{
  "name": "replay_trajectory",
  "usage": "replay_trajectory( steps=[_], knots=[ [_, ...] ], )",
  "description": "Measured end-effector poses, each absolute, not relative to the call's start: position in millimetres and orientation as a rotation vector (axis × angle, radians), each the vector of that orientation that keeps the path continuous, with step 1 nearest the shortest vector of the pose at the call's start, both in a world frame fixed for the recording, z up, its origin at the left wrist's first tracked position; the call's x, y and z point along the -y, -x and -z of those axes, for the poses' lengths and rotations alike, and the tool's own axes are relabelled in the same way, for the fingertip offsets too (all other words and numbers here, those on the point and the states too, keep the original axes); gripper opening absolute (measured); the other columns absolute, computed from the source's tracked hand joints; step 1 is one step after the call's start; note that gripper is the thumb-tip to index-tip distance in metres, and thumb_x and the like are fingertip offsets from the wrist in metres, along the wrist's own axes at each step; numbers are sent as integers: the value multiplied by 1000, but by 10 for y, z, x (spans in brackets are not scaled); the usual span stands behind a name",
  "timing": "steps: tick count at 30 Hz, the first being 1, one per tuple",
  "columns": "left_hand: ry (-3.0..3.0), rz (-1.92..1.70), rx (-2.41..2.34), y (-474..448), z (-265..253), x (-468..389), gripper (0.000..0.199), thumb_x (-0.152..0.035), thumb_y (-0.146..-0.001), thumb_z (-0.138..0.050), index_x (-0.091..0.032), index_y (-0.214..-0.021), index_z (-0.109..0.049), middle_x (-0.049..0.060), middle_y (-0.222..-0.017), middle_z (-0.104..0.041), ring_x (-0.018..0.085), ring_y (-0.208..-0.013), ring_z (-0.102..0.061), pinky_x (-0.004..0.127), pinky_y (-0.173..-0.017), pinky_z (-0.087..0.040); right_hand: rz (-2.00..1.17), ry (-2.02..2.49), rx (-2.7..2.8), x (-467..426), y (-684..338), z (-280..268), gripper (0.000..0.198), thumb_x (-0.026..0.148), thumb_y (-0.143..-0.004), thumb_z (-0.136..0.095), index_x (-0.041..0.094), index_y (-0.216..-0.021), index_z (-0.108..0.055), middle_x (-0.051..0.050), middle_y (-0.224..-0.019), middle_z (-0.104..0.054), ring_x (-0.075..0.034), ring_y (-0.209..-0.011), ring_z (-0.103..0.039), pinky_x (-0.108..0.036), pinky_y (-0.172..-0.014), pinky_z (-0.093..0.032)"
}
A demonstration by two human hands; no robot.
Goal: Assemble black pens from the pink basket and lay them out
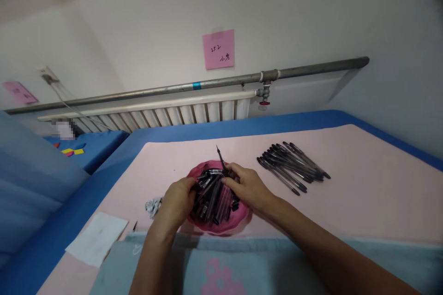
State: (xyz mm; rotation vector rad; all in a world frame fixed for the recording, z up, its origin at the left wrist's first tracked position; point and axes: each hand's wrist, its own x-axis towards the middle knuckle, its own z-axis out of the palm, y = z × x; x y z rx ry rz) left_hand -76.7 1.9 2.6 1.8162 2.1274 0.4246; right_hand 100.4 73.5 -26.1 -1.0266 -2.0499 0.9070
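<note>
A pink scalloped bowl [238, 225] stands on the pink table cover, heaped with black and clear pen parts [214, 203]. My right hand [249, 186] is over the bowl's right side, thumb and fingers pinching a slim dark pen refill [220, 154] whose thin tip points up and away. At the bowl's left rim, my left hand [178, 200] has its fingers closed at the dark parts; what they hold, if anything, is hidden. To the right of the bowl lies a loose pile of capped black pens [292, 163].
Left of the bowl are a crumpled patterned wad [152, 206] and a white sheet [97, 238]. Light-blue cloth [263, 262] covers the near edge. A radiator [180, 113] and pipe [145, 92] run along the wall behind. Coloured pieces [79, 151] lie on another blue surface.
</note>
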Motion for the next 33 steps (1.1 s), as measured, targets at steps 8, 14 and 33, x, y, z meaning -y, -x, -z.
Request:
replay_trajectory(
  steps=[8,14,33],
  knots=[
    [-1987,-51,-2190,620,68,-57,32,-10,-76,-35,-18,-90,-62,12,-86,-69,25,-80,-63,32,-70,-41,-878,1015,2095,-734,-1004,289,13,23,-75,-50,19,-85,-58,5,-61,-56,-10,-53,-47,-21,-52,-35],
    [-1949,-241,-2002,566,95,-58,32,-8,-75,-37,-18,-92,-61,10,-87,-69,21,-80,-63,29,-68,-41,-850,990,2128,-726,-999,300,10,22,-75,-51,20,-83,-56,4,-63,-56,-10,-54,-47,-22,-53,-35],
    [-1856,-359,-2310,733,0,-68,22,-17,-76,-44,-19,-86,-64,7,-86,-66,19,-82,-57,29,-72,-38,-818,957,2211,-723,-1008,284,10,22,-77,-48,19,-83,-55,2,-72,-59,-13,-64,-52,-25,-60,-38]
  ],
)
